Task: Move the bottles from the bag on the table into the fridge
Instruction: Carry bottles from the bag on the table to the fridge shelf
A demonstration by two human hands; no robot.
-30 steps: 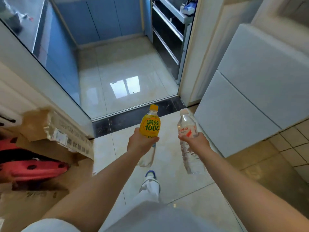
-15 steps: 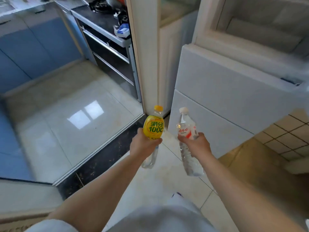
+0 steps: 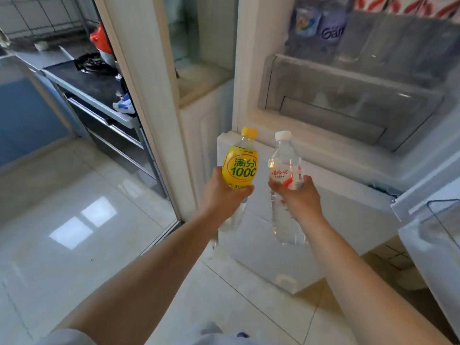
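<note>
Glossy pale tiled floor (image 3: 74,245) beneath the fridge (image 3: 286,220).

The single head-worn view looks forward and down along both outstretched forearms, close enough that the left hand (image 3: 225,195) and right hand (image 3: 298,199) sit mid-frame, with the open fridge (image 3: 348,150) just beyond the fingers and the tiled floor (image 3: 82,215) below them.

the fridge (image 3: 323,155) interior is blurred, its packages (image 3: 321,31) unreadable.

Open fridge (image 3: 348,155) ahead: clear drawer (image 3: 348,100) fills the lower compartment; door (image 3: 428,235) stands right, floor between bare.
</note>
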